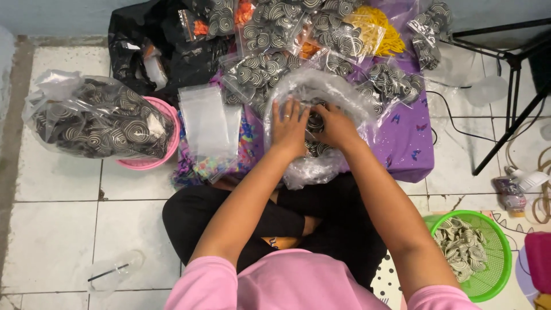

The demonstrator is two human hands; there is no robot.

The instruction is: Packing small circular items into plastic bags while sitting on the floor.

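Centrally, a large clear plastic bag [313, 95] lies open on the purple cloth [410, 143] in front of the seated person, its mouth rolled back into a ring. Both hands are inside it. The left hand [288, 127] rests flat, fingers spread and slightly curled over the black-and-white spiral pieces [315, 121] within; whether it grips any cannot be told. The right hand [334, 125] has its fingers bent narrow around a few pieces, the tips hidden among them. Judged from their look, the pieces are small, light and loose, likely to slide over one another, so a scooping or pinching hold suits them. The bag film appears thin, soft and slippery, best held at its rolled rim. Smaller filled bags [270, 28] lie beyond, and empty flat bags [206, 120] sit just left.
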